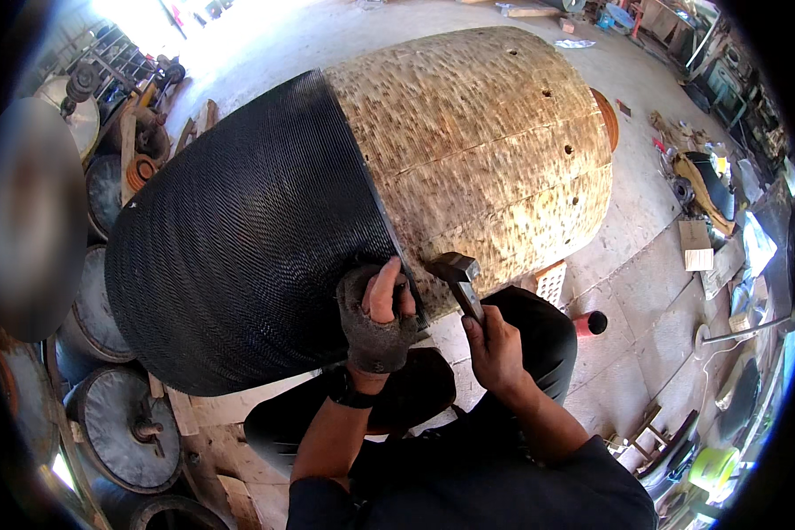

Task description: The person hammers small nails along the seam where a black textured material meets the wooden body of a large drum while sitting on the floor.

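Note:
A large drum lies on its side before me: its right part [495, 115] is pale, pitted wood-like material with a few holes, its left part is wrapped in black ribbed covering [221, 230] with a straight edge. My left hand [375, 322], in a dark fingerless glove, rests at that edge low on the drum, fingers bent; whatever they may hold is hidden. My right hand [495, 349] is closed round the handle of a metal hammer [455, 265], whose head is just right of the edge, over the pale part.
Several metal-ended rollers [119, 424] crowd the left side. Scraps [707, 185] and wooden blocks [695, 246] lie along the right. A red-and-black cylinder [592, 324] stands on the floor [627, 362] near my right knee [548, 340]. A lime-green object [714, 468] is at the lower right.

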`<action>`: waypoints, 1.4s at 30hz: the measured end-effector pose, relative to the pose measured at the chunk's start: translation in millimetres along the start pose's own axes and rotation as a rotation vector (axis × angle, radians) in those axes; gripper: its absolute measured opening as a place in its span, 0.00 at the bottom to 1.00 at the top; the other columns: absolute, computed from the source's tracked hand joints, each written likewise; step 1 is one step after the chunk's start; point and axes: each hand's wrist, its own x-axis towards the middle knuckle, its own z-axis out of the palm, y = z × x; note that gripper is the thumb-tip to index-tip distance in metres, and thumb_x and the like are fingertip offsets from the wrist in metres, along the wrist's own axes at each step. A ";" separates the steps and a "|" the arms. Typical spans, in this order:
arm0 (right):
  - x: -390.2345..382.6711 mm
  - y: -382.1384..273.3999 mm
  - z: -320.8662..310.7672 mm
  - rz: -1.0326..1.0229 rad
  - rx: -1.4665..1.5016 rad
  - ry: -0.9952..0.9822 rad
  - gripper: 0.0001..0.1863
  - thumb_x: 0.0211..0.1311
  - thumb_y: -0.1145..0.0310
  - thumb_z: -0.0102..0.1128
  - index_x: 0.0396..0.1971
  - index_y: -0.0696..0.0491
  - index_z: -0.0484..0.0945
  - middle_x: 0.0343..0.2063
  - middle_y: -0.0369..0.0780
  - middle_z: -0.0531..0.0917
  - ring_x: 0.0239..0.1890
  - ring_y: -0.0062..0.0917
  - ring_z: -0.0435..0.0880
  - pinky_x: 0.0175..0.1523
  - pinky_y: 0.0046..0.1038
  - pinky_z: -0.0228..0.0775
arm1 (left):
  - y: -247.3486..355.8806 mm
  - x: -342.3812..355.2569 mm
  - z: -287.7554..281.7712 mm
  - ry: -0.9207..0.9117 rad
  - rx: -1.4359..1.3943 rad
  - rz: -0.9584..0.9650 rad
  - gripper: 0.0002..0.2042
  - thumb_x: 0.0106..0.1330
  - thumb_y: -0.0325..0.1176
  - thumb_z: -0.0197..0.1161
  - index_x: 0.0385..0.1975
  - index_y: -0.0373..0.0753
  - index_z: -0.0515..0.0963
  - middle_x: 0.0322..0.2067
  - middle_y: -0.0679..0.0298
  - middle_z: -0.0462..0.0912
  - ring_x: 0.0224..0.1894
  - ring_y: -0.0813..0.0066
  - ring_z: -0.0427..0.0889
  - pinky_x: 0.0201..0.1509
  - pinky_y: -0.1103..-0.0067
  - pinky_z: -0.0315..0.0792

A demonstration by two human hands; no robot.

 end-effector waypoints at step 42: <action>-10.0 -11.6 -11.0 -0.193 0.051 0.043 0.12 0.67 0.71 0.57 0.45 0.62 0.71 0.22 0.53 0.79 0.25 0.53 0.81 0.29 0.43 0.72 | 40.6 -59.0 -13.0 -0.277 0.238 -0.022 0.26 0.58 0.30 0.67 0.58 0.34 0.72 0.47 0.51 0.76 0.50 0.53 0.77 0.54 0.59 0.72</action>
